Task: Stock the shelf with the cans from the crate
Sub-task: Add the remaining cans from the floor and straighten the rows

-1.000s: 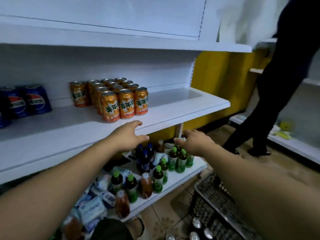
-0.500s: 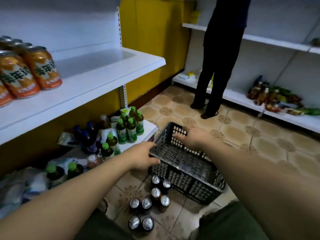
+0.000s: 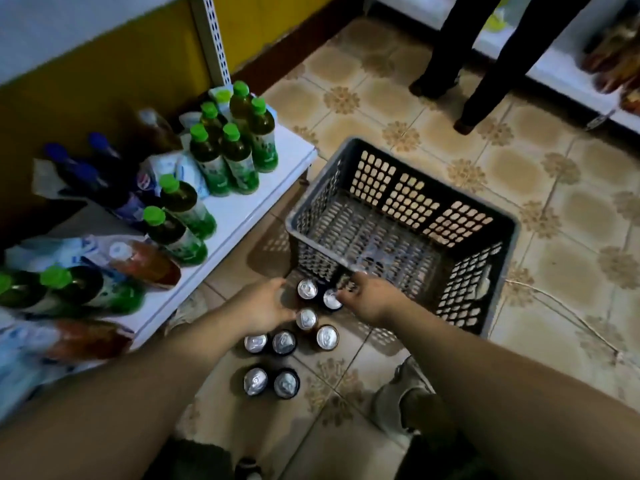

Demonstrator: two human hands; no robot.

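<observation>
Left hand [image 3: 265,306] and right hand [image 3: 369,301] now down off crate [image 3: 322,188], cans [image 3: 306,318] between their curled fingers [image 3: 275,287], grasp unclear.

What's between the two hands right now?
In the head view, two upright cans stand on the floor tiles between the left hand and the right hand, just in front of the crate.

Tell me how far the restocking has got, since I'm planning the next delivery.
Done: the crate looks empty. In hand: the left hand and right hand are at the nearest cans, grip unclear. Left: at least eight cans stand on the floor, none on a shelf in view.
</observation>
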